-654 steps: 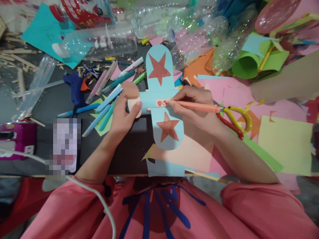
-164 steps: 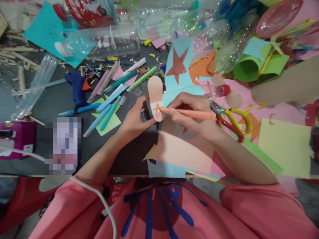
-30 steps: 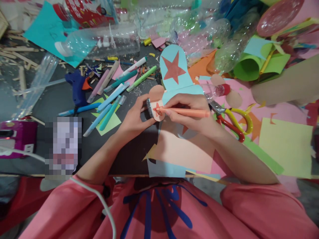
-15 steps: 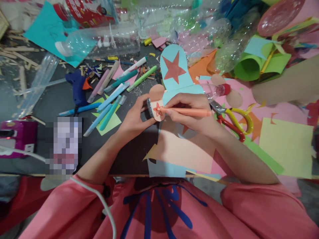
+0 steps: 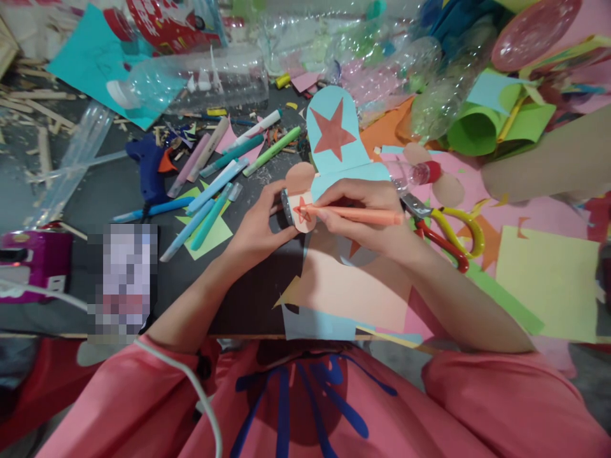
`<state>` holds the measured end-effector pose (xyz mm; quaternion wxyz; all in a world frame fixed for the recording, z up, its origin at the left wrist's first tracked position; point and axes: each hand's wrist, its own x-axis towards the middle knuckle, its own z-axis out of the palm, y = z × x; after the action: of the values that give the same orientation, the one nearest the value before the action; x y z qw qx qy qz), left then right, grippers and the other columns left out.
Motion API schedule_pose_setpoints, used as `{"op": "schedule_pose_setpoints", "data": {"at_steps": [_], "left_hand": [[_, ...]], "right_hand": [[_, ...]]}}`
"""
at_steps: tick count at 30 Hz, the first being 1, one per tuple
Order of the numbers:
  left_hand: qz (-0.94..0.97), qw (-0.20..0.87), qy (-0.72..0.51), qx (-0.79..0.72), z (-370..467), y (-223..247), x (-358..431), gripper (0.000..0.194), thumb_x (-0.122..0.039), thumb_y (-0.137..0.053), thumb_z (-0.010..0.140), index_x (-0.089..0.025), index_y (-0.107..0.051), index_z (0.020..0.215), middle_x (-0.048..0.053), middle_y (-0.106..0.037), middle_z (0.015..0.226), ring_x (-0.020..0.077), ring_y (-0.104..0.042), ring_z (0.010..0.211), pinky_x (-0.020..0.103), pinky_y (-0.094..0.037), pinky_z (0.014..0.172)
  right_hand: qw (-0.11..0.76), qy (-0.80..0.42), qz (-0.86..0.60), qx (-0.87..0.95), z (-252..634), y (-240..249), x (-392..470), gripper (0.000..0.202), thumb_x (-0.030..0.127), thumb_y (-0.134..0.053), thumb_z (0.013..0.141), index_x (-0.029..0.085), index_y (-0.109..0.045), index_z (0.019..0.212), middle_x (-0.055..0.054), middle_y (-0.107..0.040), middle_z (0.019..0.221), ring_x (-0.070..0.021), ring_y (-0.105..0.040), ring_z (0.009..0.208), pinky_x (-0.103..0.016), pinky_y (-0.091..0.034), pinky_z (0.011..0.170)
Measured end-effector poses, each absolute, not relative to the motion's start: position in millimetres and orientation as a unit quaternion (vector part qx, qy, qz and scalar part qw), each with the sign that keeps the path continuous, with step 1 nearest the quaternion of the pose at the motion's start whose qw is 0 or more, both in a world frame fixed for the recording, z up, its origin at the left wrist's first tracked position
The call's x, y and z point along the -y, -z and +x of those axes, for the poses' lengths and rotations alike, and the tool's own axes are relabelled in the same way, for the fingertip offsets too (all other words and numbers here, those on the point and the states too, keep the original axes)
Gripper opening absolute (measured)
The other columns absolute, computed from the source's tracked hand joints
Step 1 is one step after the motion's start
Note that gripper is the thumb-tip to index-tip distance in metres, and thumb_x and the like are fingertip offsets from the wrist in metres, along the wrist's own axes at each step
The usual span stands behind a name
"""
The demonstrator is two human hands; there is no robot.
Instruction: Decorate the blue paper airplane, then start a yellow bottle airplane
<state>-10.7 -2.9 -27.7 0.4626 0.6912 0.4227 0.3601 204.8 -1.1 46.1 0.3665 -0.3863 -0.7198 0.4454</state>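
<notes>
My left hand grips a small rounded paper piece, its thumb below and fingers behind the left edge. A red star outline shows on the piece's pale lower part. My right hand is closed on an orange marker, whose tip touches the star drawing. Just behind my right hand lies a light blue rounded paper shape bearing a large red star. Red-and-yellow-handled scissors rest beside my right wrist.
Several markers and a blue glue gun lie left of my hands. Plastic bottles crowd the back. A phone sits front left, near a purple box. Pale orange paper and a yellow sheet lie front right.
The orange marker and my right fingers have shifted very slightly left over the star drawing. My left hand holds the paper piece in the same place.
</notes>
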Motion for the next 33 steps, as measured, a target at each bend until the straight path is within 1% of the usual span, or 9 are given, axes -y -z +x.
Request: {"op": "schedule_pose_setpoints", "data": {"at_steps": [3, 6, 10, 13, 17, 21, 24, 28, 33], "left_hand": [[0.690, 0.458, -0.360, -0.429, -10.4, 27.2, 2.9, 0.063, -0.045, -0.074, 0.081, -0.027, -0.047, 0.134, 0.010, -0.058, 0.141, 0.0299, -0.061, 0.131, 0.045, -0.053, 0.110], [0.691, 0.456, -0.360, -0.430, -10.1, 26.6, 3.2, 0.063, -0.045, -0.075, 0.080, -0.027, -0.047, 0.134, 0.010, -0.058, 0.142, 0.0302, -0.060, 0.131, 0.045, -0.054, 0.110], [0.689, 0.458, -0.359, -0.431, -9.9, 26.2, 3.8, 0.062, -0.045, -0.075, 0.081, -0.027, -0.046, 0.133, 0.011, -0.058, 0.141, 0.0295, -0.060, 0.131, 0.045, -0.053, 0.110], [0.686, 0.462, -0.359, -0.432, -9.8, 26.1, 3.8, 0.063, -0.047, -0.075, 0.081, -0.027, -0.047, 0.133, 0.011, -0.058, 0.140, 0.0295, -0.061, 0.130, 0.045, -0.053, 0.110], [0.685, 0.464, -0.357, -0.434, -9.9, 25.8, 3.6, 0.064, -0.050, -0.075, 0.081, -0.027, -0.047, 0.134, 0.010, -0.059, 0.140, 0.0292, -0.061, 0.130, 0.045, -0.053, 0.110], [0.687, 0.462, -0.357, -0.431, -10.2, 27.0, 3.3, 0.065, -0.051, -0.074, 0.081, -0.027, -0.047, 0.134, 0.010, -0.058, 0.141, 0.0292, -0.060, 0.131, 0.044, -0.053, 0.110], [0.686, 0.460, -0.362, -0.432, -10.2, 27.6, 3.0, 0.063, -0.048, -0.075, 0.080, -0.027, -0.047, 0.133, 0.010, -0.058, 0.141, 0.0293, -0.060, 0.131, 0.045, -0.053, 0.110], [0.687, 0.460, -0.360, -0.432, -10.2, 26.4, 2.9, 0.061, -0.042, -0.075, 0.080, -0.028, -0.047, 0.133, 0.010, -0.059, 0.140, 0.0300, -0.061, 0.131, 0.046, -0.054, 0.110], [0.689, 0.462, -0.357, -0.430, -10.3, 25.3, 3.0, 0.062, -0.044, -0.075, 0.081, -0.027, -0.046, 0.133, 0.010, -0.059, 0.140, 0.0289, -0.061, 0.130, 0.044, -0.054, 0.110]], "right_hand": [[0.380, -0.427, -0.412, 0.710, 209.0, -45.4, 0.4, 0.028, 0.048, -0.067, 0.090, 0.024, -0.066, 0.075, -0.001, -0.068, 0.069, -0.0149, -0.057, 0.060, -0.030, -0.044, 0.053], [0.373, -0.412, -0.435, 0.708, 212.1, -46.3, 0.2, 0.031, 0.052, -0.069, 0.088, 0.025, -0.064, 0.072, 0.000, -0.066, 0.064, -0.0151, -0.055, 0.057, -0.030, -0.042, 0.049], [0.368, -0.423, -0.426, 0.711, 211.3, -46.8, 0.8, 0.031, 0.049, -0.070, 0.088, 0.023, -0.064, 0.073, 0.001, -0.064, 0.062, -0.0114, -0.051, 0.051, -0.027, -0.035, 0.044], [0.365, -0.435, -0.419, 0.708, 210.2, -46.9, 1.4, 0.030, 0.048, -0.068, 0.089, 0.022, -0.065, 0.074, 0.002, -0.064, 0.062, -0.0099, -0.049, 0.049, -0.026, -0.033, 0.043], [0.345, -0.434, -0.425, 0.716, 211.3, -47.7, 1.2, 0.031, 0.048, -0.068, 0.090, 0.022, -0.065, 0.073, 0.002, -0.063, 0.064, -0.0108, -0.050, 0.053, -0.027, -0.036, 0.047], [0.341, -0.430, -0.415, 0.726, 212.0, -47.8, 0.1, 0.026, 0.040, -0.069, 0.089, 0.022, -0.065, 0.071, 0.002, -0.064, 0.063, -0.0115, -0.051, 0.055, -0.027, -0.038, 0.050], [0.361, -0.432, -0.412, 0.716, 211.0, -46.9, 0.1, 0.022, 0.035, -0.069, 0.087, 0.021, -0.065, 0.072, 0.003, -0.062, 0.062, -0.0101, -0.049, 0.052, -0.026, -0.036, 0.048], [0.378, -0.424, -0.414, 0.712, 209.8, -46.0, 0.5, 0.022, 0.035, -0.069, 0.088, 0.021, -0.064, 0.072, 0.004, -0.062, 0.061, -0.0093, -0.048, 0.050, -0.025, -0.033, 0.046], [0.378, -0.420, -0.407, 0.718, 210.4, -46.2, 0.1, 0.024, 0.036, -0.068, 0.090, 0.022, -0.063, 0.072, 0.003, -0.063, 0.062, -0.0097, -0.049, 0.051, -0.026, -0.036, 0.049]]}}
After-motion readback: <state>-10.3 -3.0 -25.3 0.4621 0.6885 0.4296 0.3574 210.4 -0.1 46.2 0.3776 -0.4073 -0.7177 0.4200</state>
